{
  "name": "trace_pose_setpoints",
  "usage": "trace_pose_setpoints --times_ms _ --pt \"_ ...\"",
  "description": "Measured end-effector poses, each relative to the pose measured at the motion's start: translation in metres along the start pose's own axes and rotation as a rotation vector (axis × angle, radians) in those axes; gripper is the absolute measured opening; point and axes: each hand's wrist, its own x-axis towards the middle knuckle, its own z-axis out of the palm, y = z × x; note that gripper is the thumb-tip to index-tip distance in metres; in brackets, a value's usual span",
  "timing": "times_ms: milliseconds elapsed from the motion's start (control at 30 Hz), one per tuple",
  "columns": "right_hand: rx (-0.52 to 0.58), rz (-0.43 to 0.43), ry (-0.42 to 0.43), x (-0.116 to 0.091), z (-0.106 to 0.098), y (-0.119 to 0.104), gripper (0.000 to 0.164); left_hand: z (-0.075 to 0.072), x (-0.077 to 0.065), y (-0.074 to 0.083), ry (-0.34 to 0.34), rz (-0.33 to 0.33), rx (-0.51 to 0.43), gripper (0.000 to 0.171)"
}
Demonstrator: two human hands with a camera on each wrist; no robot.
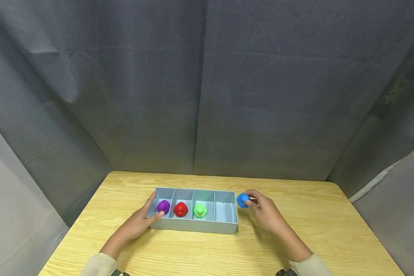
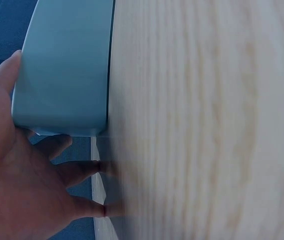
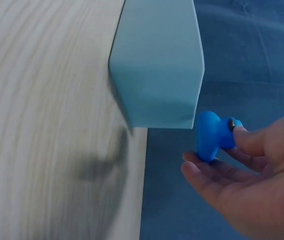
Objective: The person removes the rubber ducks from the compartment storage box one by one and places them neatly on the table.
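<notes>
A grey divided box [image 1: 193, 225] sits on the table with a row of compartments. From left to right, a purple duck [image 1: 163, 206], a red duck [image 1: 181, 209] and a green duck [image 1: 200, 210] lie one to a compartment. The rightmost compartment [image 1: 225, 212] holds nothing. My left hand [image 1: 138, 223] rests against the box's left end, fingers spread and fairly straight, with the thumb over the front rim. Just past the right end, my right hand [image 1: 265, 211] pinches a blue duck [image 3: 209, 136] between thumb and fingers, above the table.
The wooden table [image 1: 314, 214] reaches out on both sides of the box and in front of it. Grey curtains [image 1: 158, 115] hang behind the table's far edge and at both sides.
</notes>
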Motion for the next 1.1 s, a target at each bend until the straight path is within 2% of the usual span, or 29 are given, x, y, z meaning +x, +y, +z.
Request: trace_pose_setpoints --times_ms 367,867,1100 --pt "0.008 0.008 -0.027 -0.007 -0.003 0.017 0.024 -0.001 -0.002 0.004 0.004 -0.002 -0.003 0.086" --pt "0.023 0.111 -0.096 -0.01 0.003 0.037 0.023 0.0 -0.003 0.004 0.002 -0.013 -0.001 0.087" --pt "0.027 0.119 -0.109 -0.01 0.007 0.045 0.022 -0.001 -0.001 0.003 -0.003 -0.02 -0.002 0.087"
